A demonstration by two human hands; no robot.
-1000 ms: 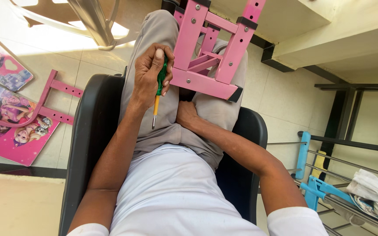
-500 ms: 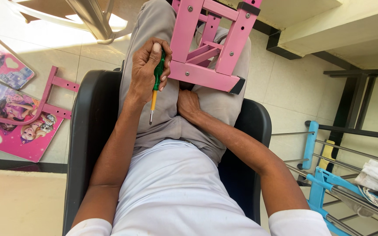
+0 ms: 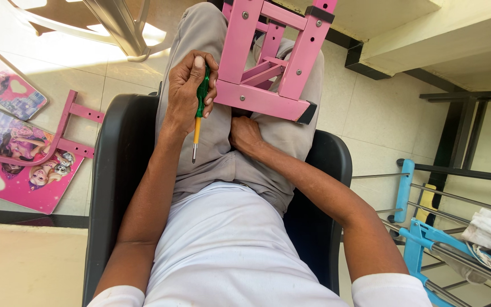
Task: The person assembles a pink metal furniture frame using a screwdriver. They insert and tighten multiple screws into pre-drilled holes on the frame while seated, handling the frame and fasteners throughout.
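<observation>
Screwdriver (image 3: 198, 116) upright in left hand (image 3: 186, 91), tip toward torso

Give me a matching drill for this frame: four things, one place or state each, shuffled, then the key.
Things:
1. screwdriver
2. pink frame
3. picture panel
4. right hand

Places or states:
A. flat on the floor tiles
B. gripped in the left hand, tip pointing toward the body
C. propped on the lap
D. resting between the thighs, under the frame

Pairs: 1-B, 2-C, 3-A, 4-D
</observation>
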